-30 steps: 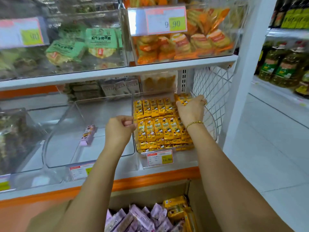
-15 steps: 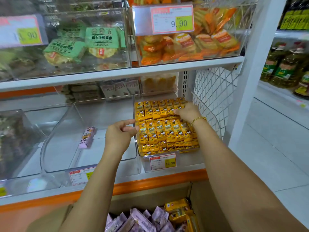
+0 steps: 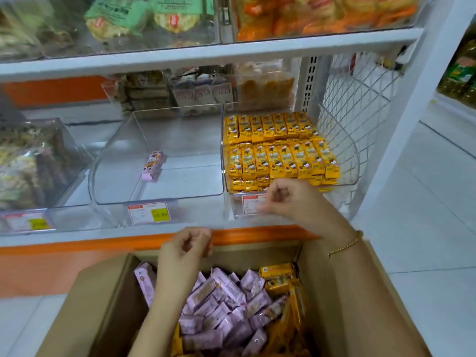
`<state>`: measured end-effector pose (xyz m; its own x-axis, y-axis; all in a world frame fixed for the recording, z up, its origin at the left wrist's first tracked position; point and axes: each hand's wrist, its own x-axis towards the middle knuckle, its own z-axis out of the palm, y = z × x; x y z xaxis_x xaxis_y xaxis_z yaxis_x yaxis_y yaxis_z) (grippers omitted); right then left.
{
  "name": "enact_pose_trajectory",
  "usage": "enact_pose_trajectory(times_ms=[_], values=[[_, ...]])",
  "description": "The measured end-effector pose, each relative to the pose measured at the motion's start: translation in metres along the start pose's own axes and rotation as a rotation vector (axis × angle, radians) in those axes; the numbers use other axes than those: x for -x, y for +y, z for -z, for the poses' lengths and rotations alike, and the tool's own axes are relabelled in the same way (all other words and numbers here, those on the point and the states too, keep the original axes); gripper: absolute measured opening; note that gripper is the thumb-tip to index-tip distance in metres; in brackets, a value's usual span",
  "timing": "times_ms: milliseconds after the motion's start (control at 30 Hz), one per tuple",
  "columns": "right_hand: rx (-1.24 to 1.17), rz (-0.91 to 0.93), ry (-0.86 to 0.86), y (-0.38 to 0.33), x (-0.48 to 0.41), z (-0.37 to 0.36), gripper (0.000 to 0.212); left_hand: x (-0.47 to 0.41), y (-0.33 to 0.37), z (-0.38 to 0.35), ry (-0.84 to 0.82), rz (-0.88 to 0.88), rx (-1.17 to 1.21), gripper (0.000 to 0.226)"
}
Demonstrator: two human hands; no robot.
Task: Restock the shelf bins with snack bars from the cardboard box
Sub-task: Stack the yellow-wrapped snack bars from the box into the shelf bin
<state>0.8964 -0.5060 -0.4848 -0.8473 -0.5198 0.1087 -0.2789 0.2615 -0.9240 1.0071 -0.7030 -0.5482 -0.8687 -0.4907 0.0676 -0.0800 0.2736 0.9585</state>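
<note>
An open cardboard box (image 3: 103, 300) at the bottom holds several purple snack bars (image 3: 221, 302) and a few yellow ones (image 3: 279, 278). On the shelf, a clear bin (image 3: 347, 150) is packed with rows of yellow snack bars (image 3: 280, 150). The clear bin (image 3: 116, 161) to its left holds one purple bar (image 3: 153, 164). My left hand (image 3: 184, 251) hovers over the box's far edge, fingers loosely curled, holding nothing. My right hand (image 3: 288, 199) is in front of the yellow bin's price tag, fingers curled and empty.
A price tag (image 3: 149, 213) hangs on the middle bin. A bin of dark packets (image 3: 33, 161) stands at the left. The upper shelf carries bins of green packs (image 3: 144, 19) and orange packs (image 3: 322, 14). A wire mesh side panel (image 3: 360, 106) closes the shelf's right end.
Both hands have pulled back from the bins toward the box. The right hand has left the yellow bars; the camera has tilted down, showing more of the box.
</note>
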Motion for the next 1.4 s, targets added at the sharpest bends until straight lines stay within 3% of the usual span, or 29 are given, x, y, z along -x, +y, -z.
enact_pose_trajectory(times_ms=[133, 300, 433, 500, 567, 667, 733, 867, 933, 1000, 1067, 1167, 1233, 1400], values=[[-0.071, -0.211, -0.474, 0.045, 0.026, -0.074, 0.018, 0.014, -0.069, 0.010, -0.037, 0.217, -0.389, 0.044], [0.036, -0.464, -0.522, 0.152, 0.048, -0.154, 0.023, 0.038, -0.126, 0.018, -0.152, 0.449, -0.717, 0.017], [0.093, -0.593, -0.635, 0.200, 0.068, -0.177, 0.017, 0.046, -0.163, 0.041, -0.116, 0.533, -0.817, 0.033], [0.058, -0.673, -0.657, 0.203, 0.076, -0.184, 0.020, 0.052, -0.172, 0.052, -0.115, 0.536, -0.852, 0.029], [0.104, -0.738, -0.738, 0.202, 0.084, -0.191, 0.016, 0.056, -0.168, 0.057, -0.207, 0.510, -0.873, 0.035], [0.343, -0.678, -0.893, 0.199, 0.093, -0.205, 0.032, 0.057, -0.170, 0.065, -0.401, 0.478, -0.958, 0.048], [0.479, -0.598, -0.957, 0.195, 0.098, -0.208, 0.043, 0.054, -0.171, 0.070, -0.441, 0.460, -1.072, 0.050], [0.474, -0.572, -0.929, 0.184, 0.094, -0.200, 0.032, 0.046, -0.166, 0.076, -0.513, 0.397, -1.239, 0.045], [0.493, -0.590, -0.854, 0.173, 0.084, -0.187, 0.034, 0.040, -0.162, 0.076, -0.485, 0.338, -1.170, 0.029], [0.548, -0.532, -0.756, 0.158, 0.070, -0.169, 0.045, 0.034, -0.147, 0.070, -0.343, 0.325, -0.952, 0.007], [0.467, -0.493, -0.647, 0.143, 0.057, -0.150, 0.039, 0.029, -0.128, 0.062, -0.264, 0.360, -0.619, 0.014], [0.184, -0.492, -0.405, 0.123, 0.046, -0.120, 0.020, 0.032, -0.099, 0.052, -0.224, 0.490, 0.048, 0.020], [-0.048, -0.475, -0.228, 0.110, 0.041, -0.106, 0.015, 0.036, -0.087, 0.047, -0.180, 0.555, 0.365, 0.017], [-0.549, -0.419, 0.065, 0.084, 0.045, -0.100, 0.036, 0.041, -0.066, 0.021, -0.125, 0.503, 0.639, 0.018]])
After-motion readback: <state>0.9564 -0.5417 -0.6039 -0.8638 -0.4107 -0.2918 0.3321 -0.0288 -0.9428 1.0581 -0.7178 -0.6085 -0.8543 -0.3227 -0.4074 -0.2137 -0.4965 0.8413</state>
